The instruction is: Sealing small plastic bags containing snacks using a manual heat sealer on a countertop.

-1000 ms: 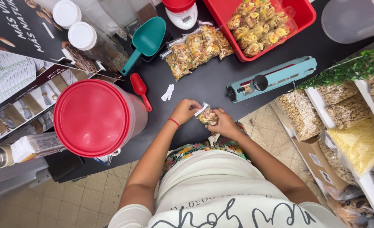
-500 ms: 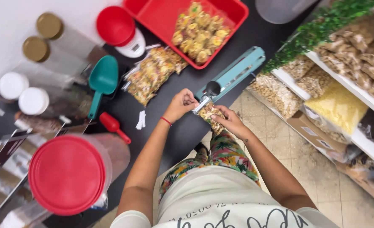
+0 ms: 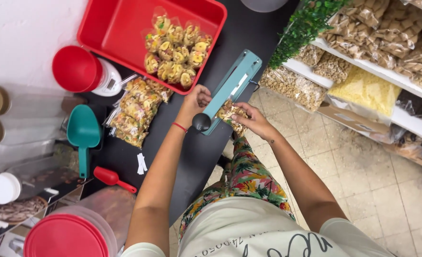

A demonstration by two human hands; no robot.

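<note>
My right hand holds a small clear snack bag of mixed nuts against the teal heat sealer at the black counter's edge. My left hand rests on the sealer's arm just above its black knob, fingers curled on it. A red band circles my left wrist. The bag's open end lies under the sealer arm, hidden from view.
A red tray holds several filled snack bags; more bags lie beside it. A teal scoop, a red scoop, red-lidded tubs and jars stand left. Shelves of bagged goods line the right.
My view swung right along the counter. Both hands carried the bag from the counter's front to the sealer, and my left hand now rests on its arm.
</note>
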